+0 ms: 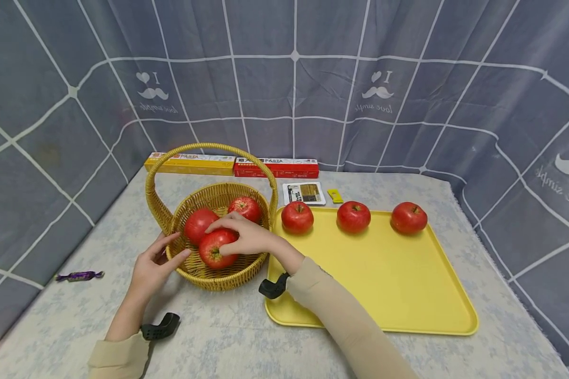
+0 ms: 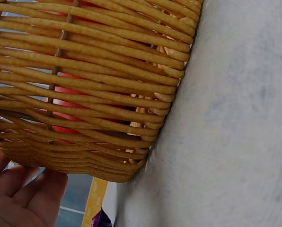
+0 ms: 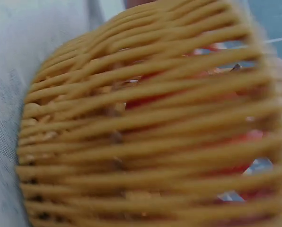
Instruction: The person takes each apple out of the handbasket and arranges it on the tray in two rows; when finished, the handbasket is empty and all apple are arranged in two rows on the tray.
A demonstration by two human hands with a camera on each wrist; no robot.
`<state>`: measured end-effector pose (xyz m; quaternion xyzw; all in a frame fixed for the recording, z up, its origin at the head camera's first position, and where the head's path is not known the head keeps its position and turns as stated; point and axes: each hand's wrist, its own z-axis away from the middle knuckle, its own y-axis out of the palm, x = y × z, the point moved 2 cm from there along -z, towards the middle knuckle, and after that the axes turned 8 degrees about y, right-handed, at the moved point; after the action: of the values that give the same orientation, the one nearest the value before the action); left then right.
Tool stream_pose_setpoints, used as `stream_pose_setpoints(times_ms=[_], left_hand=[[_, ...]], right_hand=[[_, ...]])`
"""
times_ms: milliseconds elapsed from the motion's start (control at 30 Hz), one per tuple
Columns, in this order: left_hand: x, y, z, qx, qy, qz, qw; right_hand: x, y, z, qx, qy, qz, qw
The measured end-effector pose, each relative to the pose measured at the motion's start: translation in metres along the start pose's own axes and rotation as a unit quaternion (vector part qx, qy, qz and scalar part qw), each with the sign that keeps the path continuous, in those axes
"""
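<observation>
A wicker basket [image 1: 208, 284] with a tall arched handle stands on the table, three red apples inside it. My right hand [image 1: 247, 237] reaches over the rim and grips the front apple [image 1: 216, 249], thumb on its near side and fingers over its top. Beside that apple lie a second apple [image 1: 200, 225] and a third apple [image 1: 244, 209]. My left hand [image 1: 153, 266] holds the basket's left rim; its fingers [image 2: 41, 194] touch the outer weave in the left wrist view. The right wrist view is blurred and mostly filled by the basket wall [image 3: 145, 132].
A yellow tray [image 1: 384, 284] lies right of the basket, three apples [image 1: 353, 217] along its far edge. Behind stand a yellow pasta box [image 1: 189, 166] and a red one [image 1: 277, 169], with a flat packet [image 1: 304, 193] and a small yellow sachet [image 1: 334, 196]. A purple-wrapped candy [image 1: 79, 276] lies left.
</observation>
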<state>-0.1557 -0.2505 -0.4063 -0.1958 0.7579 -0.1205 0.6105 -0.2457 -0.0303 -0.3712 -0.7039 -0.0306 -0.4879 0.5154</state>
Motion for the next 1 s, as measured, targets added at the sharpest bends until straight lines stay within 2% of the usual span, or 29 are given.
stream_pose_setpoints(times_ms=[200,367,467,700,1000], left_hand=[[0.001,0.0,0.001,0.0,-0.004,-0.006,1.0],[0.002,0.0,0.001,0.0,-0.003,-0.007,1.0],[0.002,0.0,0.001,-0.001,-0.001,-0.005,1.0],[0.001,0.0,0.001,-0.002,-0.001,-0.003,1.0],[0.002,0.001,0.001,-0.001,-0.004,-0.01,0.9999]], right_hand=[[-0.002,-0.026,0.031,-0.022,-0.064,-0.078,0.995],[-0.008,-0.046,0.06,-0.022,-0.082,-0.124,0.989],[-0.014,-0.055,0.075,-0.016,-0.076,-0.123,0.989],[-0.033,-0.063,0.103,0.028,-0.063,-0.118,0.991],[-0.058,-0.058,0.119,0.107,-0.043,-0.098,0.988]])
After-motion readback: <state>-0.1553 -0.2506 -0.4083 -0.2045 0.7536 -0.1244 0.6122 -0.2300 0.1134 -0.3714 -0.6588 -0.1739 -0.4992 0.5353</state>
